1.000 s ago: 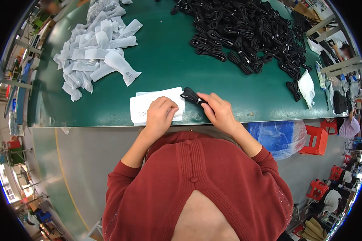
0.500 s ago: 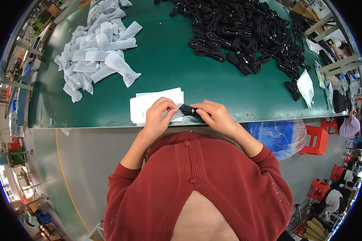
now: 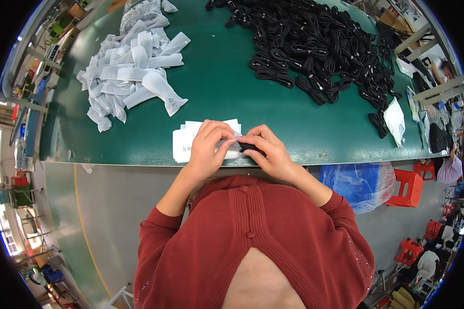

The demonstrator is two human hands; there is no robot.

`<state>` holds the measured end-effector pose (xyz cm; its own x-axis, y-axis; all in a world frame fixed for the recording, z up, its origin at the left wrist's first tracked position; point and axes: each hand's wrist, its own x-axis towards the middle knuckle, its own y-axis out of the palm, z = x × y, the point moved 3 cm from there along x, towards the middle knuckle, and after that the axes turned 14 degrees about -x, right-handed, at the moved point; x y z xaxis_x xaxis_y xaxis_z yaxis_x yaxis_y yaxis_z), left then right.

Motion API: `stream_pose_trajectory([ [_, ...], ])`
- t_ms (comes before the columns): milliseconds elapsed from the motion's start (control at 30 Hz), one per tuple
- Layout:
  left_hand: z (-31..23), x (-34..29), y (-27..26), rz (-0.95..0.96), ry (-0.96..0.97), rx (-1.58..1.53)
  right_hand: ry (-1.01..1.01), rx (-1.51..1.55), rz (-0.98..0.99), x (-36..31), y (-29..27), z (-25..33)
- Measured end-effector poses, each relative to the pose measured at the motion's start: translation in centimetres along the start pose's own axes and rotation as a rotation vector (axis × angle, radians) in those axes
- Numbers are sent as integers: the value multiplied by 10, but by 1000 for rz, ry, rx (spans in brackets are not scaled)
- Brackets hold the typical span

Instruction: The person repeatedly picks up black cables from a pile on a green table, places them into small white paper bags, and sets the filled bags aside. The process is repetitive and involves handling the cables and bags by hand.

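Close to the table's front edge, my right hand [image 3: 272,152] grips a coiled black cable [image 3: 252,147], thumb below it and fingers above. The cable's left end is at the mouth of a translucent white bag [image 3: 235,146]. My left hand [image 3: 209,148] pinches that bag between thumb and fingertips; how far the cable sits inside is hidden by the fingers. Beneath my left hand lies a stack of flat white bags [image 3: 181,148], slightly fanned out.
Filled white bags [image 3: 134,72] are heaped at the far left of the green table [image 3: 211,98]. A large pile of coiled black cables [image 3: 314,51] covers the far right. Near the right edge lies a white packet [image 3: 394,122]. Beside the table stands a red stool [image 3: 406,188].
My right hand has moved left along the cable, closer to my left hand, and now covers more of it. The whole view has shifted slightly.
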<state>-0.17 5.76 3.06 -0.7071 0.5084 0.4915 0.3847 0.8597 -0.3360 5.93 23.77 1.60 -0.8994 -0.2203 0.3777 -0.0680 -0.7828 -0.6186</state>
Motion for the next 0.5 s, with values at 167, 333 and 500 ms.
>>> stream_pose_trajectory([
  [167,9,16,-26,-193,-151,-334,-51,137,-252,25,1,7],
  [333,72,48,-88,-447,-354,-971,128,-205,-322,48,-16,-31],
  [500,144,87,-157,-780,-142,-873,156,-881,-417,68,-42,-97],
])
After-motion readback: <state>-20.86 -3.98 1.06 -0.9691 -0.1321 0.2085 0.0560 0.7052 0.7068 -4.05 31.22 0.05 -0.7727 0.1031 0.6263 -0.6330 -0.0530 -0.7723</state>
